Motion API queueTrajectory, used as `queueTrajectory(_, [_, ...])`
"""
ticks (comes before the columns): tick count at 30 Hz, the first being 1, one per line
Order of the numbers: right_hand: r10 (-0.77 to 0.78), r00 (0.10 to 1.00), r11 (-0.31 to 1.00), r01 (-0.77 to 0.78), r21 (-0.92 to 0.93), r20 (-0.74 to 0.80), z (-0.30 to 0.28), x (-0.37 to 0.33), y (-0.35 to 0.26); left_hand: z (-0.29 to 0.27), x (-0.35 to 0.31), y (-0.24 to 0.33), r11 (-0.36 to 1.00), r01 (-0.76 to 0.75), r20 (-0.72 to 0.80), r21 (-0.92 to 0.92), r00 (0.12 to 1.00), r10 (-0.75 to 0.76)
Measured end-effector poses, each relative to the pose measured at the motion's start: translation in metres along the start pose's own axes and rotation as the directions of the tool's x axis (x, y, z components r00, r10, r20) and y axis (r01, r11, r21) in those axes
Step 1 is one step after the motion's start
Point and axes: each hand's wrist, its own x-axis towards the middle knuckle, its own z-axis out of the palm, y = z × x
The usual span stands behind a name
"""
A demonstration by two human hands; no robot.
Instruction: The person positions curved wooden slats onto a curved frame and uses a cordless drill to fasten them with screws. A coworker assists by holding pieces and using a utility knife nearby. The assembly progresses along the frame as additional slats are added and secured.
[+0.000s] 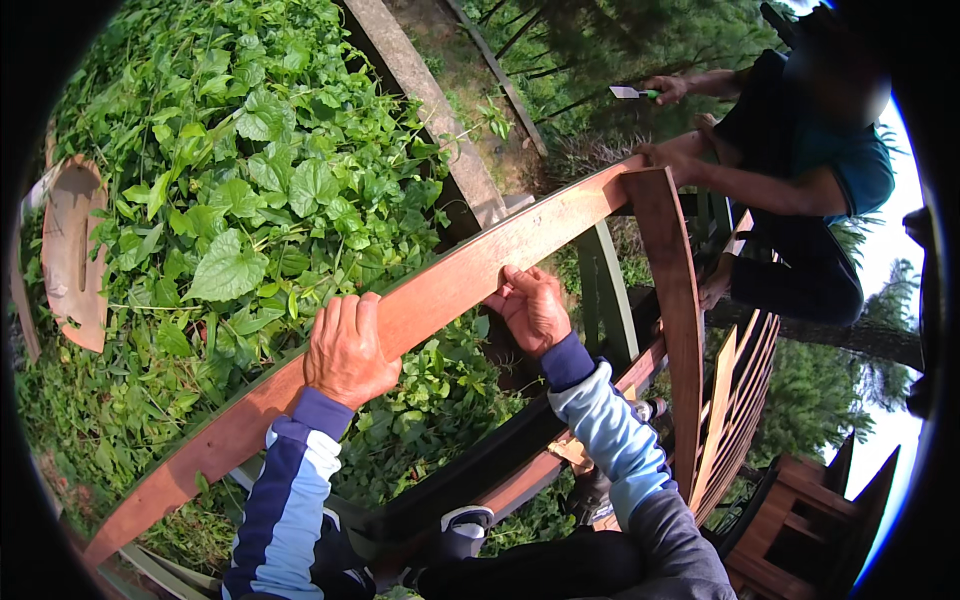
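A long reddish-brown wooden plank runs slantwise from the lower left to the upper right. My left hand is closed over the plank, its fingers wrapped across the far edge. Further up, my right hand pinches the plank's near edge, with fingertips on its broad face. At the plank's upper right end, a co-worker's hand rests beside a second wooden board, which meets the plank there. The co-worker's other hand holds a putty knife with a green handle.
Leafy vines spread below on the left, with an orange-brown curved trough-like piece among them. A green post stands under the plank. Wooden slats lie at right, near a small wooden structure. My shoe is on the framework.
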Motion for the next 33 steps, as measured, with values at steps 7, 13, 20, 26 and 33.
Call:
queueTrajectory(7, [-0.019, 1.000, 0.999, 0.019, 0.026, -0.002, 0.004, -0.002, 0.001, 0.000, -0.001, -0.001, 1.000, -0.008, -0.005, -0.014, 1.000, 0.008])
queueTrajectory(13, [-0.030, 0.999, 1.000, 0.030, 0.001, -0.035, 0.013, -0.004, 0.000, -0.001, -0.001, 0.000, 1.000, 0.006, 0.016, -0.026, 1.000, -0.006])
queueTrajectory(20, [0.012, 1.000, 0.998, -0.011, -0.065, 0.026, 0.011, -0.009, -0.009, 0.001, -0.001, 0.000, 1.000, 0.024, 0.028, -0.019, 0.999, -0.023])
queueTrajectory(26, [0.000, 1.000, 0.995, 0.001, -0.103, 0.008, 0.009, -0.010, -0.009, 0.000, -0.001, -0.001, 1.000, 0.014, 0.023, -0.012, 1.000, -0.014])
queueTrajectory(33, [-0.009, 1.000, 0.997, 0.012, -0.081, 0.027, 0.002, -0.004, -0.002, 0.000, -0.001, -0.001, 1.000, 0.007, 0.023, -0.011, 1.000, -0.007])
